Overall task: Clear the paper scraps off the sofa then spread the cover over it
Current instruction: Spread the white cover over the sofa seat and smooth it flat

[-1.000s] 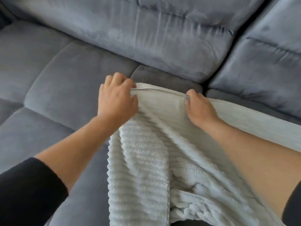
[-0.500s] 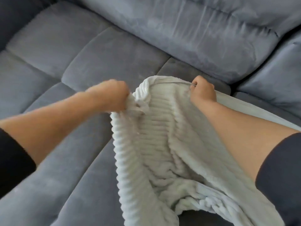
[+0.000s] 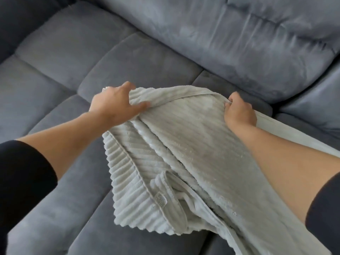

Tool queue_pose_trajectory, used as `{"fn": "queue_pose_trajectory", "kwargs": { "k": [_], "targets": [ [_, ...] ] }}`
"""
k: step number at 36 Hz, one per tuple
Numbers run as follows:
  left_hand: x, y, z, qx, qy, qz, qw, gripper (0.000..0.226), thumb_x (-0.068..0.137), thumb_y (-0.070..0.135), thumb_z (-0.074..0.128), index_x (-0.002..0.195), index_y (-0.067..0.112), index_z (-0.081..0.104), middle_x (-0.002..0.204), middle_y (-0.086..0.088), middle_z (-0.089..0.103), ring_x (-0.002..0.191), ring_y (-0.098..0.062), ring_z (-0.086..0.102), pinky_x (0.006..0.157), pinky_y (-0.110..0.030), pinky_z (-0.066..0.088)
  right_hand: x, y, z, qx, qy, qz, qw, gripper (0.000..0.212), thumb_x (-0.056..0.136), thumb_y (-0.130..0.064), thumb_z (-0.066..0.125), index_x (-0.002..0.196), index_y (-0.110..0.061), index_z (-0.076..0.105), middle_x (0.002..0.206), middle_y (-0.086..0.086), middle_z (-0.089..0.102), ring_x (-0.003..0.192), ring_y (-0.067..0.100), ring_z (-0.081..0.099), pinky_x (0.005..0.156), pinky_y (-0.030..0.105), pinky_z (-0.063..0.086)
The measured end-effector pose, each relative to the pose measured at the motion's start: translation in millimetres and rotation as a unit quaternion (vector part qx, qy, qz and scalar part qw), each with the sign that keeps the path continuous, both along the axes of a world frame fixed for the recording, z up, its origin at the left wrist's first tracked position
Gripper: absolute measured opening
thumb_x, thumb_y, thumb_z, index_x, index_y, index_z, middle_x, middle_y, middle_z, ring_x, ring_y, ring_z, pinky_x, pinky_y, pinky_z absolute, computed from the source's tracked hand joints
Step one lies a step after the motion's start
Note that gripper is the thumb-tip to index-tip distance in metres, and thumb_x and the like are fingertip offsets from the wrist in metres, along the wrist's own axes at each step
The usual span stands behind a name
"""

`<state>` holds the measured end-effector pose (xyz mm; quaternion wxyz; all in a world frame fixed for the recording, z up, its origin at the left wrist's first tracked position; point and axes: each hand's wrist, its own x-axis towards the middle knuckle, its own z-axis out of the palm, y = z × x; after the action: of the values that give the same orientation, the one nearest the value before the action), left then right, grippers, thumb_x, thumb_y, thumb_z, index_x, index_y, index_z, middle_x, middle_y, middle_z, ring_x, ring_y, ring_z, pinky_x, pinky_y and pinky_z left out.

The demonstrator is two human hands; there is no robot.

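A pale grey ribbed fleece cover (image 3: pixel 184 137) lies bunched on the seat of a grey-blue velvet sofa (image 3: pixel 60 57). My left hand (image 3: pixel 114 103) grips the cover's far edge at its left end, thumb on top and fingers underneath. My right hand (image 3: pixel 239 113) holds the same edge further right, fingers curled round the hem near the back cushion. The stretch between my hands is lifted and fairly taut. Folds with a small white label (image 3: pixel 161 199) lie heaped toward me. No paper scraps are visible on the sofa.
The back cushions (image 3: pixel 230 37) rise behind the cover, and a corner section (image 3: pixel 312 100) of the sofa runs off to the right. Tufted seat panels (image 3: pixel 36 92) stretch to the left and toward me.
My left hand has moved left and opened out the bunched edge, so the cover now spans wider between my hands. The view has shifted, showing more seat on the left.
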<state>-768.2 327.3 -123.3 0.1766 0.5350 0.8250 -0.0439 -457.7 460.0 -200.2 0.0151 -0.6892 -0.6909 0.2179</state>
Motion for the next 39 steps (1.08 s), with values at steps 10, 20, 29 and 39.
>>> {"fn": "queue_pose_trajectory", "kwargs": {
  "k": [10, 20, 29, 39],
  "targets": [
    [-33, 41, 6, 0.088, 0.006, 0.107, 0.990, 0.027, 0.088, 0.030, 0.053, 0.112, 0.026, 0.065, 0.085, -0.007, 0.072, 0.079, -0.032, 0.070, 0.077, -0.042, 0.057, -23, 15, 7, 0.018, 0.001, -0.007, 1.000, 0.020, 0.094, -0.010, 0.036, 0.104, -0.022, 0.050, 0.099, 0.005, 0.051, 0.086, 0.028, 0.043, 0.073, 0.037, 0.035],
    [-41, 88, -24, 0.202, -0.225, 0.278, 0.912, 0.048, 0.095, 0.032, 0.057, 0.141, 0.018, 0.050, 0.129, 0.000, 0.061, 0.117, -0.022, 0.059, 0.101, -0.032, 0.047, -82, 18, -2, 0.018, 0.206, 0.009, 0.978, 0.024, 0.095, -0.014, 0.050, 0.119, -0.016, 0.054, 0.113, 0.003, 0.060, 0.105, 0.021, 0.055, 0.089, 0.031, 0.043],
    [-28, -42, -61, 0.182, -0.112, 0.315, 0.925, 0.058, 0.087, 0.047, 0.063, 0.138, 0.028, 0.042, 0.148, -0.003, 0.037, 0.130, -0.026, 0.043, 0.109, -0.046, 0.032, -92, 0, -29, 0.105, 0.141, 0.087, 0.981, 0.033, 0.100, -0.018, 0.048, 0.131, -0.020, 0.060, 0.135, -0.002, 0.048, 0.106, 0.020, 0.058, 0.080, 0.029, 0.042],
    [-45, -76, -67, 0.053, -0.216, 0.285, 0.932, 0.033, 0.078, 0.045, 0.075, 0.081, 0.022, 0.051, 0.090, 0.006, 0.042, 0.079, -0.018, 0.052, 0.070, -0.034, 0.042, -154, 17, 6, 0.070, 0.038, 0.145, 0.986, 0.033, 0.094, -0.017, 0.046, 0.127, -0.019, 0.051, 0.130, 0.011, 0.050, 0.104, 0.041, 0.057, 0.085, 0.047, 0.047]
  ]
}}
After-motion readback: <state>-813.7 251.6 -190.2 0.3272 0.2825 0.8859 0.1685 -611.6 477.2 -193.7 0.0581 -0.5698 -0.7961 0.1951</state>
